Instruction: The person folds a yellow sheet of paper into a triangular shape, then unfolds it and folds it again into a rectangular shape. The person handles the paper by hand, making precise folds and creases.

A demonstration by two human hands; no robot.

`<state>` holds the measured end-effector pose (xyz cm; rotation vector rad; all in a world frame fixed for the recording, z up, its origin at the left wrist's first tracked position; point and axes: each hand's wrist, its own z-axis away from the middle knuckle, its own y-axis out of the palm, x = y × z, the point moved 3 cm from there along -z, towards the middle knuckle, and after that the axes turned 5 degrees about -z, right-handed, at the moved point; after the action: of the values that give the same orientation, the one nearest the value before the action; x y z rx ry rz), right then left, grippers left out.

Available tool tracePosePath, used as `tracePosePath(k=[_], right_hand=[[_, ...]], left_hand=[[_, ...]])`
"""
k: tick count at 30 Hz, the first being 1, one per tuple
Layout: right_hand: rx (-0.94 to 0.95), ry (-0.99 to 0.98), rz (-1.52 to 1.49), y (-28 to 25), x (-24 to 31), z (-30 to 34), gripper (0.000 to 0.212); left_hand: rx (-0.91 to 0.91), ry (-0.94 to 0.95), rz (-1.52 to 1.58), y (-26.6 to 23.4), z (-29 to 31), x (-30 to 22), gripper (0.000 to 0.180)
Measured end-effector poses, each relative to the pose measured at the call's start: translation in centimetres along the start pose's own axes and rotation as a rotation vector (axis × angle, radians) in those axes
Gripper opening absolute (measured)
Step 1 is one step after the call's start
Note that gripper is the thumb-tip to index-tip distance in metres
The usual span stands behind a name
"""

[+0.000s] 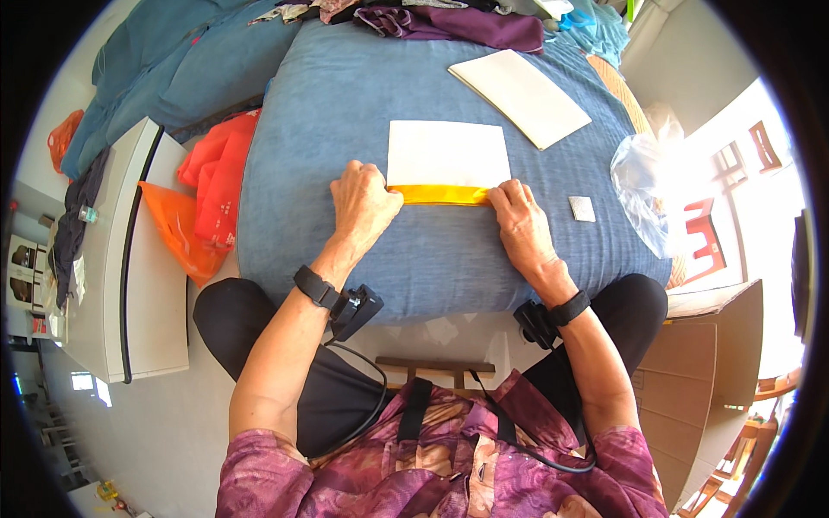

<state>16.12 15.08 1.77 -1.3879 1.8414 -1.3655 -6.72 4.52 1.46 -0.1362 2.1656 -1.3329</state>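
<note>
A white sheet of paper (449,153) lies on the blue cloth, with a yellow strip (440,195) along its near edge that looks like its other side folded over. My left hand (363,200) is closed, its fingers curled at the strip's left end. At the strip's right end my right hand (521,220) pinches in the same way. The fingertips are partly hidden beneath both hands. Farther off to the right, a stack of cream-coloured paper (521,97) rests at a slant. A small pale square (583,209) sits to the right of my right hand.
Blue cloth (319,112) covers the bed-like surface. Dark purple clothing (458,28) is heaped at its far edge. A clear plastic bag (643,190) is at the right, above a cardboard box (691,371). Left stand a white cabinet (155,302) and an orange bag (186,231).
</note>
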Motion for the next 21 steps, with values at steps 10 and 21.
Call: tracePosePath(k=[10, 21], right_hand=[[-0.045, -0.027, -0.048, 0.1, 2.7, 1.2, 0.052], [-0.028, -0.070, 0.114, -0.5, 3.6, 0.8, 0.060]], left_hand=[[0.041, -0.002, 0.015, 0.1, 0.1, 0.0, 0.015], [0.048, 0.012, -0.057, 0.6, 0.2, 0.2, 0.014]])
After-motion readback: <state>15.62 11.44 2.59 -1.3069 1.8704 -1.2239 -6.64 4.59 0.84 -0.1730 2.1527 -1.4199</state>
